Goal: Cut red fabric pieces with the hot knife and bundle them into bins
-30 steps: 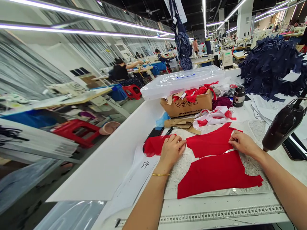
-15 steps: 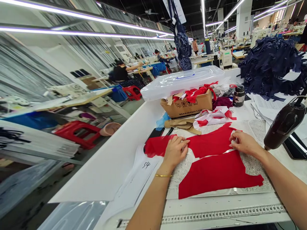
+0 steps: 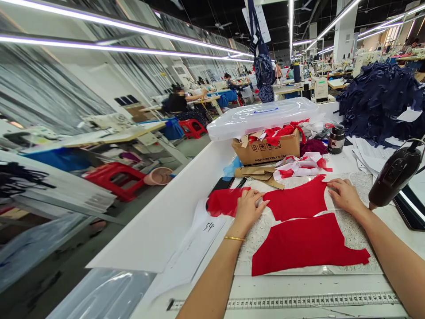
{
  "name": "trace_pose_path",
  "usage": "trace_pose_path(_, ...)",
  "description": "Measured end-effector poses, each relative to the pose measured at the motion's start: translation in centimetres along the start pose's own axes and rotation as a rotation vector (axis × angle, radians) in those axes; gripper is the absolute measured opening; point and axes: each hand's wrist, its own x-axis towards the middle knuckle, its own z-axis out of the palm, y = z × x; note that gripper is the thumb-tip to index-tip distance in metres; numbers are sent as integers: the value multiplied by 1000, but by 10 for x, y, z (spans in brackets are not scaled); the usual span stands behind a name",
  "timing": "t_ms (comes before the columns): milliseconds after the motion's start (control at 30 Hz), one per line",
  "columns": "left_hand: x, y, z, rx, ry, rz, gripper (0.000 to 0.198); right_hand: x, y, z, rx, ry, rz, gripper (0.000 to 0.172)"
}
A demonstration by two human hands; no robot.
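Two red fabric pieces lie on the work board, one behind the other. My left hand (image 3: 249,208) rests on the far red fabric piece (image 3: 297,199), fingers stretched out and lying on it toward its left part. At that piece's right edge is my right hand (image 3: 345,195), its fingers extended and slightly apart, the tips touching or just beside the corner. The near red fabric piece (image 3: 305,243) lies flat in front of both hands, untouched. Under the cloth is a speckled, clear-covered board (image 3: 245,261).
A measuring tape (image 3: 282,302) runs along the front edge. Behind the cloth stand a cardboard box (image 3: 268,150) of scraps and a dark jar (image 3: 336,139). A dark handheld machine (image 3: 395,177) is at right, before a navy fabric heap (image 3: 381,102). Paper patterns (image 3: 195,248) lie left.
My right hand's fingers have loosened from a pinch at the far piece's edge and shifted slightly outward. My left hand stays on the cloth. The view has swung a little left.
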Motion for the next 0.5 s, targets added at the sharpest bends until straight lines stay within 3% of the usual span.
trace_pose_path(233, 2, -2, 1, -87, 57, -30, 8, 11, -2, 5, 28, 101, -26, 40)
trace_pose_path(500, 2, -9, 2, -131, 159, -43, 15, 27, -5, 15, 39, 183, -76, 41)
